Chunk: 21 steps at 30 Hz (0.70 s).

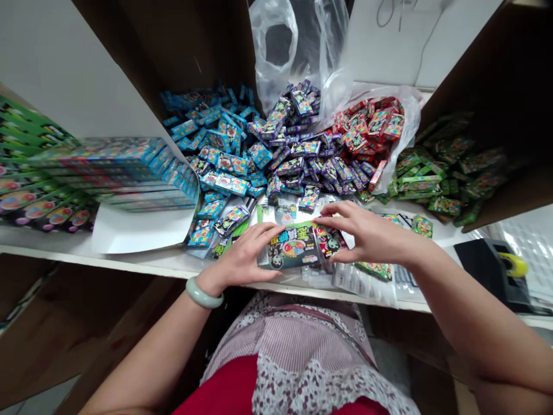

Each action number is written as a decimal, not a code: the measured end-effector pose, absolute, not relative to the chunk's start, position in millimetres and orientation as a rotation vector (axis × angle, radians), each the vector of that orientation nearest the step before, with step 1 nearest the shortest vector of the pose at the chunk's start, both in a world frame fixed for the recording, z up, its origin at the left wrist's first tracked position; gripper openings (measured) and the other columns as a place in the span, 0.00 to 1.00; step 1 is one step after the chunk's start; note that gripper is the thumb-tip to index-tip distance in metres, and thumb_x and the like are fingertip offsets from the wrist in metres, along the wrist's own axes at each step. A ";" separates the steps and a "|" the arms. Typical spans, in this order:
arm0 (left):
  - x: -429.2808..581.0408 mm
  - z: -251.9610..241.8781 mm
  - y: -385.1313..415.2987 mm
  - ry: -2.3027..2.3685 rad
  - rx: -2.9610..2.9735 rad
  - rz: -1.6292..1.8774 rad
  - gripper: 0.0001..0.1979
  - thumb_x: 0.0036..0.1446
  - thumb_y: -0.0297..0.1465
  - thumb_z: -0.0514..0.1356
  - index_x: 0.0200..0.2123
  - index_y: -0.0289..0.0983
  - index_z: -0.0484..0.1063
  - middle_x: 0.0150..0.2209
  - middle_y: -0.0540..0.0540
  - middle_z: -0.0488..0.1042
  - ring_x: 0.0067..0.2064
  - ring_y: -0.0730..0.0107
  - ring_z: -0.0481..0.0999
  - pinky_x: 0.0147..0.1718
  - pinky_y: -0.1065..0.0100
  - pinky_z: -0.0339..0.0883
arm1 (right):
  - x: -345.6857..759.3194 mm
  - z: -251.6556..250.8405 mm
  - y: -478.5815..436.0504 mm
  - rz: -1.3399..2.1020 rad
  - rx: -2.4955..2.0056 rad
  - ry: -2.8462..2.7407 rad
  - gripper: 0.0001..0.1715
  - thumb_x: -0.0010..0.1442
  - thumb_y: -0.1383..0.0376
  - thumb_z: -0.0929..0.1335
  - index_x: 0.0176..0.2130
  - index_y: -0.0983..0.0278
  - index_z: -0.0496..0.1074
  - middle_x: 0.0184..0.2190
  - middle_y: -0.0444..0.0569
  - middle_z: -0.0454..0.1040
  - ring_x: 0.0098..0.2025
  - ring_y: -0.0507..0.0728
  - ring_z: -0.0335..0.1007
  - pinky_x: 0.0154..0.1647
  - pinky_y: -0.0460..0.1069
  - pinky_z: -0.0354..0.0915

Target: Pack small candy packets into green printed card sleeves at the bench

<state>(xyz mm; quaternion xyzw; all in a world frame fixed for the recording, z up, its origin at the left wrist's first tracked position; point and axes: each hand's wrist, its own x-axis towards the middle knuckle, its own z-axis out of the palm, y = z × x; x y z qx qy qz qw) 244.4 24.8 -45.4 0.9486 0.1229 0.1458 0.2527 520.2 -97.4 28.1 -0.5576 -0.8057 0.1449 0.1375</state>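
Observation:
My left hand (246, 256) is closed on the left end of a flat dark printed packet (296, 248) with a green upper edge and colourful ovals. At the packet's right end, my right hand (360, 230) has its thumb and fingers around a small red box (329, 239). The red box sits against the packet; whether it is inside or beside it I cannot tell. Both are just above the white table near its front edge. Just left of the packet lies a small purple box (232, 220), and a green box (375, 270) is under my right hand.
Heaps of small blue boxes (231, 132), purple boxes (306, 150), red boxes (374, 124) in a clear plastic bag (412, 109), and green boxes (421, 176) lie behind. Stacked blue boxes (125, 167) stand left in a white carton (142, 230). A tape dispenser (492, 274) is at right.

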 end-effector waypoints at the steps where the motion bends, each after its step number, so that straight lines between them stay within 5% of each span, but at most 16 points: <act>1: 244.3 -44.8 25.1 0.339 2.570 0.407 0.43 0.50 0.38 0.67 0.65 0.42 0.50 0.60 0.39 0.59 0.61 0.50 0.60 0.60 0.49 0.59 | 520.5 29.8 -98.0 0.389 -1.624 -2.298 0.39 0.52 0.55 0.74 0.61 0.55 0.64 0.56 0.53 0.65 0.56 0.66 0.62 0.56 0.62 0.62; 6: 246.0 -43.1 25.1 0.376 2.530 0.474 0.44 0.49 0.39 0.68 0.65 0.43 0.51 0.59 0.39 0.60 0.60 0.50 0.62 0.59 0.48 0.60 | 517.5 30.4 -101.9 0.132 -1.724 -2.098 0.42 0.53 0.54 0.74 0.62 0.57 0.61 0.57 0.56 0.61 0.59 0.69 0.57 0.60 0.65 0.58; 17: 247.2 -49.2 19.6 0.317 2.589 0.542 0.45 0.47 0.40 0.69 0.65 0.40 0.52 0.58 0.37 0.61 0.59 0.49 0.63 0.57 0.48 0.62 | 505.9 24.3 -111.8 0.315 -1.610 -2.331 0.39 0.52 0.55 0.74 0.58 0.62 0.62 0.54 0.58 0.64 0.56 0.66 0.60 0.56 0.62 0.64; 21: 245.7 -50.7 20.3 0.346 2.591 0.532 0.44 0.48 0.40 0.68 0.65 0.41 0.52 0.58 0.38 0.61 0.59 0.50 0.63 0.57 0.49 0.62 | 505.7 14.5 -110.4 0.360 -1.586 -2.193 0.48 0.50 0.53 0.75 0.62 0.62 0.55 0.59 0.60 0.60 0.61 0.66 0.57 0.60 0.62 0.60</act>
